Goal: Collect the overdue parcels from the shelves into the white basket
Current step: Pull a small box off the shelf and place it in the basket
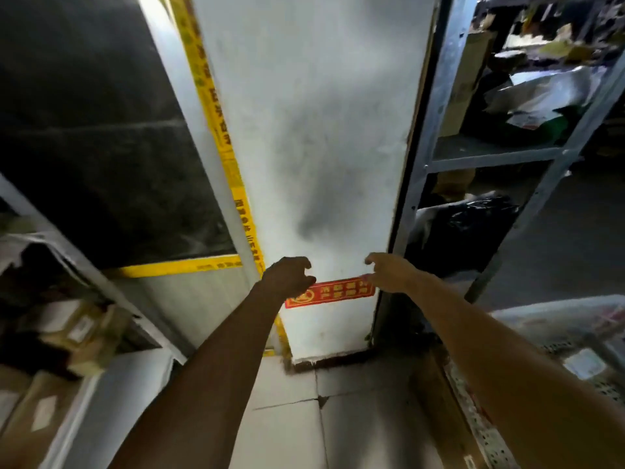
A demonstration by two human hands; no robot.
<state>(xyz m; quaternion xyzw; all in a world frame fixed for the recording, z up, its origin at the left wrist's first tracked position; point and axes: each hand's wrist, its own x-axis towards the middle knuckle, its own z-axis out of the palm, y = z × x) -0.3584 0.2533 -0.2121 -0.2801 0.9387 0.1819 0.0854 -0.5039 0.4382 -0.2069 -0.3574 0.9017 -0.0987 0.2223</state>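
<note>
- A big white pillar (314, 130) stands in the middle, with grey smudges on it.
- A dark window (94, 130) is on its left side, with yellow tape (216, 130) along the edge.
- A metal shelf (490, 154) stands on the right. White parcels (548, 93) lie near the front edge of its top board. A black bag (473, 225) sits on the board below.
- Another shelf (84, 262) is on the left, with brown boxes (77, 326) on it.
- The white basket (608, 389) is low at the right, beside the right arm, with things inside.
- The left hand (287, 275) and right hand (389, 270) reach out at the pillar. Their fingers curl loosely and hold nothing.
- A red sign (334, 292) is stuck on the pillar between the hands.
</note>
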